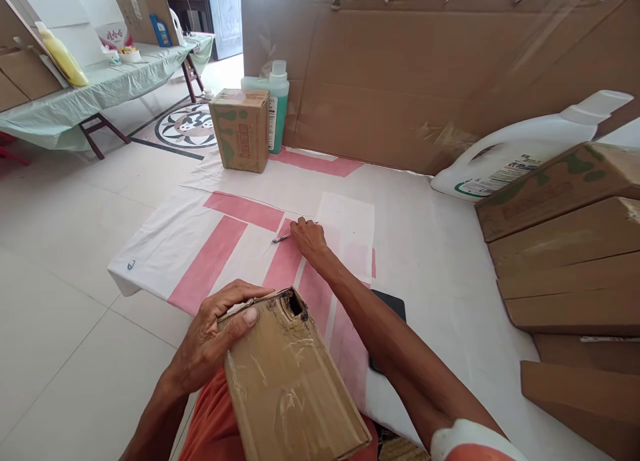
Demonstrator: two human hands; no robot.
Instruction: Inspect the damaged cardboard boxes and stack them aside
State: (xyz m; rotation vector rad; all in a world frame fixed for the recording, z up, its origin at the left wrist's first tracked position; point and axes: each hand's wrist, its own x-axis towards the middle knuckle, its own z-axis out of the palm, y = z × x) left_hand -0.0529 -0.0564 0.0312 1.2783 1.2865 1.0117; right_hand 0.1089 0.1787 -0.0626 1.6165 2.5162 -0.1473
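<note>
The left hand [215,334] holds a worn box [295,381] over the lap [207,418], likely to keep it steady. Its thumb lies on top, spread from the fingers at the edge, near 1 dark hole [295,306]. On the tabletop [425,248], the right hand [308,236] has bent fingers close together around a pen [280,238]; I cannot tell how tight.

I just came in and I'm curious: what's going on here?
The person's left hand holds a worn cardboard box with a hole near one corner. Their right hand is out in front, its fingers on a pen over the pink-and-white cloth; I can't tell how firmly. Another box stands beside a green bottle farther back.
</note>
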